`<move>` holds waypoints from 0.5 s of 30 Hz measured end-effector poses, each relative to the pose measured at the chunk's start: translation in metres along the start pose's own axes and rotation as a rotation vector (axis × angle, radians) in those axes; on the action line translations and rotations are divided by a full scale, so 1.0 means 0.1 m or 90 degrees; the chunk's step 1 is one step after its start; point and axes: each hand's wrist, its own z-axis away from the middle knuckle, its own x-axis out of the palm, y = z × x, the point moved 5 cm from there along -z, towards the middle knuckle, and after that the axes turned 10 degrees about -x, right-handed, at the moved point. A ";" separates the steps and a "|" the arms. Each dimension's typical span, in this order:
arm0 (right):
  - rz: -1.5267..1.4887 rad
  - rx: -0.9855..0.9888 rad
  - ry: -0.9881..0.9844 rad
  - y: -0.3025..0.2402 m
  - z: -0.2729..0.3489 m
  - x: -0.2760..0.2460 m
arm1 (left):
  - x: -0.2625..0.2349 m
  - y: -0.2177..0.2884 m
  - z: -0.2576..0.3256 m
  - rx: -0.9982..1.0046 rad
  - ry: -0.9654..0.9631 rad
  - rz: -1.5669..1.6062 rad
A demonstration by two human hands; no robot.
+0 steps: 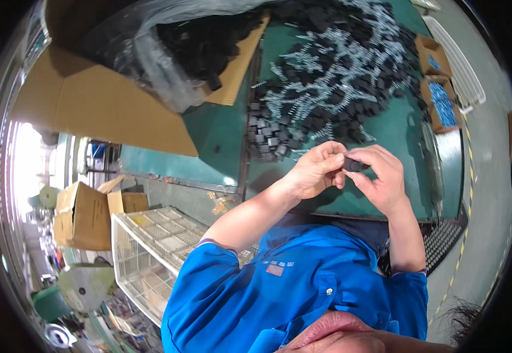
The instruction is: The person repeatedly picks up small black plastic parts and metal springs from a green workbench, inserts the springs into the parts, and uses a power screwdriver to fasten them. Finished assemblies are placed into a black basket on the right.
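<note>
Black, small and blocky, the piece (355,165) is up between both hands, just over the near part of the green table (406,126), right in front of the person. The right hand (381,175) has it pinched between thumb and fingers, so that hand's pretty much closed down on it. The left hand (319,170) is right up against it, fingers curled, thumb tip pressed in toward the forefinger. Can't really tell if the left one has hold of the piece too or of something tiny hidden in there.

Just past the hands there's a cluster of black blocks (271,136) on the tabletop, and beyond that a big messy heap of silvery springs (309,94) tangled up with more dark pieces. Off to the left is an open cardboard carton (106,109) with a clear plastic bag (165,70) in it and dark stuff inside. Over on the right edge, two small cardboard boxes hold blue bits (442,105), with a long white tray (465,67) beside them. Lower left, well apart from the work, sit a white plastic crate (165,226) and a beat-up brown box (82,215).
</note>
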 end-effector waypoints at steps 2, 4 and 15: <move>0.015 -0.007 0.030 0.01 -0.07 0.12 | -0.08 0.24 0.07 -0.001 0.060 -0.113; 0.018 0.006 0.047 0.03 -0.10 0.15 | -0.13 0.88 0.15 0.122 0.220 -0.494; 0.075 0.055 0.054 0.03 0.16 0.02 | -1.23 3.62 0.98 0.293 1.235 -1.148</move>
